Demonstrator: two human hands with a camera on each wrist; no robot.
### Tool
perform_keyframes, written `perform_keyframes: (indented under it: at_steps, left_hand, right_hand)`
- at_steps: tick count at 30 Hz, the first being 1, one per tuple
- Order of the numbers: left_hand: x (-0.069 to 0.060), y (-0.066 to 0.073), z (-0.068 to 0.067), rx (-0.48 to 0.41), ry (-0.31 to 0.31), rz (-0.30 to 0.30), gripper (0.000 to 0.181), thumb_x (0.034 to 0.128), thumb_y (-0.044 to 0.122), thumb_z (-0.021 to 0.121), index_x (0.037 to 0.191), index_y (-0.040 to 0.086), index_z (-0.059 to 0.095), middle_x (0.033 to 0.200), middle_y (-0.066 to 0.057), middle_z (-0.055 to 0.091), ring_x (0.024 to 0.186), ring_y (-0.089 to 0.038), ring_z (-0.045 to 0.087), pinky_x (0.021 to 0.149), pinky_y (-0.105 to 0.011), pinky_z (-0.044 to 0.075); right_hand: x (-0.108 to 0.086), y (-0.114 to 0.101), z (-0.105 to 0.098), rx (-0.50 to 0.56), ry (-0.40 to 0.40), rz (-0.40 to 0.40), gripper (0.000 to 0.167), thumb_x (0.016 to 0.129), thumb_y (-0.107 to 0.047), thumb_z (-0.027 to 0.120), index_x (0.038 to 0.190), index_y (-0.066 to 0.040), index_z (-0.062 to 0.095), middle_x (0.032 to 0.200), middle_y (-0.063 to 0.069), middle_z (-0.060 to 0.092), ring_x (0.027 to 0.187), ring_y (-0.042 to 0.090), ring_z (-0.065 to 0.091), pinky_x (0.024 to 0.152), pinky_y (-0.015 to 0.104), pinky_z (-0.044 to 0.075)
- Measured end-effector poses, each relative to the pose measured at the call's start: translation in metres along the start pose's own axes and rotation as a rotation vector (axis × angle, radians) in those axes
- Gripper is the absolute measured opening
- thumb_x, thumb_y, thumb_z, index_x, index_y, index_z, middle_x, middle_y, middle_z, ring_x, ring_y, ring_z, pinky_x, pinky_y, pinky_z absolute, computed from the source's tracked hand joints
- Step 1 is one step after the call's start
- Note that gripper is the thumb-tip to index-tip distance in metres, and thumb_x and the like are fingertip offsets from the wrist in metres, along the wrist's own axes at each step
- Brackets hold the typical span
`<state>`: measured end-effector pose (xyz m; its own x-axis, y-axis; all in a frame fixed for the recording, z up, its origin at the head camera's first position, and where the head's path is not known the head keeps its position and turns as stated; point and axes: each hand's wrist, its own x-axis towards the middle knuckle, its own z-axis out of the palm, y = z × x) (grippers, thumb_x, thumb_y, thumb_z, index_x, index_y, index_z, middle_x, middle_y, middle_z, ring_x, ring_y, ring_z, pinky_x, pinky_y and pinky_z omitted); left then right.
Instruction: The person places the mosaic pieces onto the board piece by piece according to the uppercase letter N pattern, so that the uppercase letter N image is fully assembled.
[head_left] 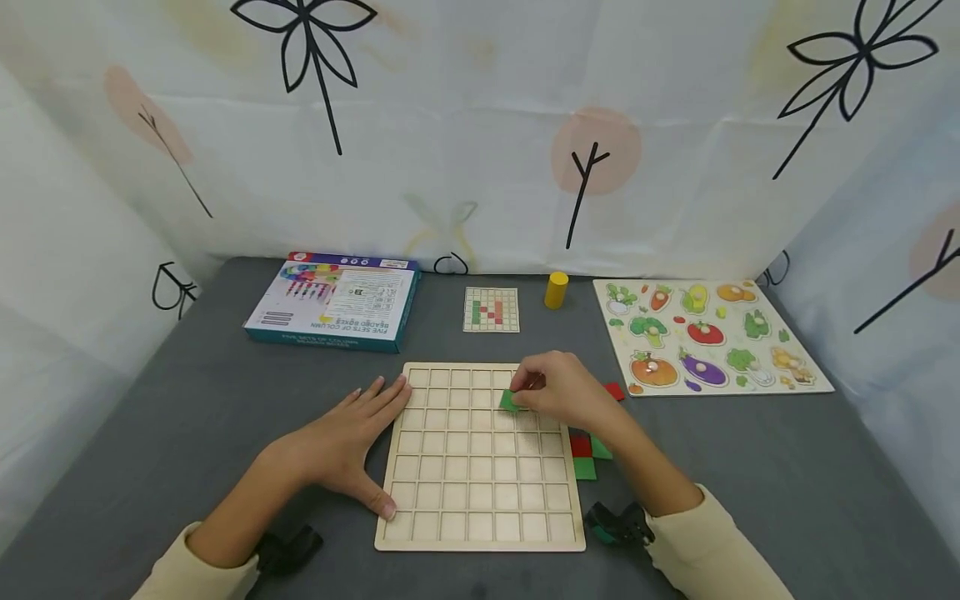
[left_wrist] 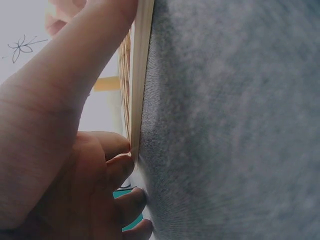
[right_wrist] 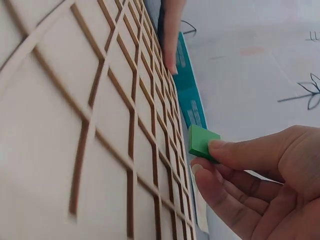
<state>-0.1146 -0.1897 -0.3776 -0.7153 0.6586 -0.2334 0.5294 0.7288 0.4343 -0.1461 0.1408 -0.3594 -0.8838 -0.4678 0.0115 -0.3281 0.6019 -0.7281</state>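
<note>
A wooden grid board [head_left: 480, 467] with square recesses lies on the grey table. My left hand [head_left: 341, 450] rests along its left edge, fingers spread, thumb on the lower left rim. Between thumb and fingers my right hand [head_left: 558, 390] pinches a green square tile [right_wrist: 202, 142] over the upper right part of the board. In the right wrist view the tile is held just off the grid. Right of the board lie green tiles [head_left: 585, 468] and red tiles [head_left: 581, 446], partly behind the right forearm. The left wrist view shows the left fingers [left_wrist: 120, 170] against the board's side.
Behind the board is a small pattern card [head_left: 491, 310] with red and green squares. A yellow cylinder [head_left: 556, 290] stands beside it. A boxed set [head_left: 333, 302] lies at the back left, a vegetable puzzle board [head_left: 705, 337] at the back right. A patterned cloth [head_left: 480, 150] hangs behind.
</note>
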Motion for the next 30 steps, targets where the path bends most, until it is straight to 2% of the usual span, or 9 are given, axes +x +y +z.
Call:
perform_keyframes:
  at_steps: [6, 16, 22, 30]
  left_hand:
    - [-0.001, 0.0, 0.0, 0.008, -0.001, -0.008, 0.142, 0.0599, 0.078, 0.079, 0.16, 0.002, 0.014, 0.166, -0.017, 0.009, 0.15, -0.044, 0.006, 0.115, -0.065, 0.012]
    - [-0.001, 0.0, 0.0, 0.009, 0.005, 0.0, 0.141, 0.0609, 0.077, 0.079, 0.16, 0.0, 0.014, 0.166, -0.018, 0.01, 0.149, -0.046, 0.007, 0.114, -0.067, 0.012]
    - [0.0, 0.0, 0.0, 0.007, 0.003, -0.007, 0.141, 0.0604, 0.079, 0.079, 0.16, 0.001, 0.015, 0.166, -0.017, 0.009, 0.15, -0.045, 0.007, 0.115, -0.065, 0.012]
    - [-0.002, -0.001, 0.0, -0.005, 0.003, -0.019, 0.142, 0.0597, 0.079, 0.078, 0.16, 0.002, 0.015, 0.166, -0.017, 0.009, 0.15, -0.044, 0.006, 0.115, -0.065, 0.011]
  right_hand:
    - [0.019, -0.02, 0.018, 0.034, -0.036, -0.002, 0.004, 0.085, -0.004, 0.077, 0.084, -0.006, 0.074, 0.08, -0.005, 0.069, 0.072, 0.014, 0.063, 0.064, 0.029, 0.051]
    - [0.045, -0.035, 0.045, -0.02, -0.05, -0.018, 0.012, 0.085, -0.006, 0.081, 0.078, -0.01, 0.071, 0.074, -0.006, 0.065, 0.067, 0.009, 0.057, 0.062, 0.025, 0.048]
    - [0.053, -0.041, 0.059, -0.063, -0.07, -0.029, 0.014, 0.086, -0.009, 0.08, 0.077, -0.011, 0.071, 0.071, -0.006, 0.062, 0.065, 0.009, 0.055, 0.061, 0.025, 0.047]
    - [0.055, -0.047, 0.071, -0.135, -0.083, -0.063, 0.017, 0.087, -0.007, 0.078, 0.074, -0.012, 0.069, 0.068, -0.007, 0.059, 0.064, 0.009, 0.052, 0.06, 0.024, 0.045]
